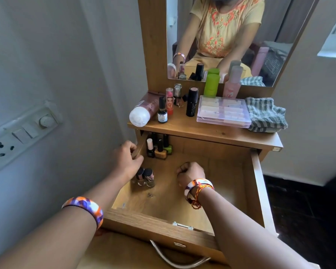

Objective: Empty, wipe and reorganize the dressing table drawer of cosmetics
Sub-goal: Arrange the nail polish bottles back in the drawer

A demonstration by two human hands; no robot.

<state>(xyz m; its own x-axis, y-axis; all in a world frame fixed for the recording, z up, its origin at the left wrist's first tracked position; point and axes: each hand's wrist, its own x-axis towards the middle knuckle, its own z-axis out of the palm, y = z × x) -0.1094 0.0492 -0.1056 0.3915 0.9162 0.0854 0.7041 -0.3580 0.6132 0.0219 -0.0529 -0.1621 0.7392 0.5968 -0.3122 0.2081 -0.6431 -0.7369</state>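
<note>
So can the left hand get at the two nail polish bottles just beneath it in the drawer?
Probably yes: the left hand hovers right over the two nail polish bottles, the drawer is open, and nothing lies between.

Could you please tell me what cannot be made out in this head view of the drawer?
- Whether the right hand holds anything: its curled fingers face away.
- The bottles at the drawer back: shadowed under the tabletop.
- The two bottles: partly behind the left hand.

Bedroom (home) — mirror, dressing table, cosmetics
</note>
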